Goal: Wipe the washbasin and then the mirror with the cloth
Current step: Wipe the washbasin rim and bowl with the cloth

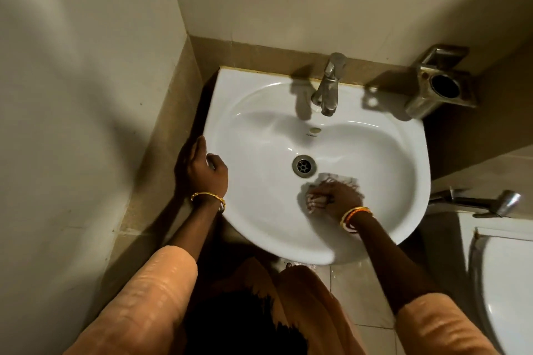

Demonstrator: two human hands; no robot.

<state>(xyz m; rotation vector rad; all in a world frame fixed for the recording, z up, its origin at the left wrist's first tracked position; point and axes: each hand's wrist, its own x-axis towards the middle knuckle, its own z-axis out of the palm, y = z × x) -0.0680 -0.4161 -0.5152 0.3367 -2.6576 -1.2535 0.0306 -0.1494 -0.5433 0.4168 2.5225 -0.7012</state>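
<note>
The white washbasin (259,135) fills the middle of the view, with a metal drain (303,166) at its bottom. My right hand (336,200) presses a pale cloth (343,179) against the inside of the bowl, just below and right of the drain; the hand and cloth are blurred. My left hand (202,170) grips the basin's left rim, fingers curled over the edge. No mirror is in view.
A chrome tap (328,86) stands at the basin's back edge. A metal holder (438,86) is fixed to the wall at the right. A toilet (507,282) and a spray handle (490,202) sit at the right. Walls close in on the left and behind.
</note>
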